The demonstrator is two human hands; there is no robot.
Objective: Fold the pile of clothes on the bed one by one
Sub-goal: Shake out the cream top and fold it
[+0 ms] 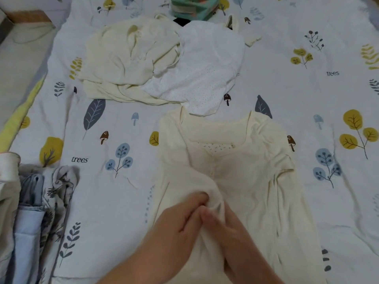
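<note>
A cream long-sleeved top (242, 167) lies spread face up on the bed, neckline away from me. Its left side is folded in over the middle. My left hand (180, 220) and my right hand (227, 228) meet low on the top's middle, and both pinch a bunched fold of its cream fabric. Farther back lies the pile: a crumpled cream garment (127, 60) and a white dotted garment (205, 66), side by side and overlapping.
The bed wears a white sheet printed with leaves and mushrooms (106, 140). Folded grey, blue and patterned bedding (34, 218) sits at the left front. A green patterned item (194, 6) lies at the far edge. The bed's left edge (22, 111) runs diagonally.
</note>
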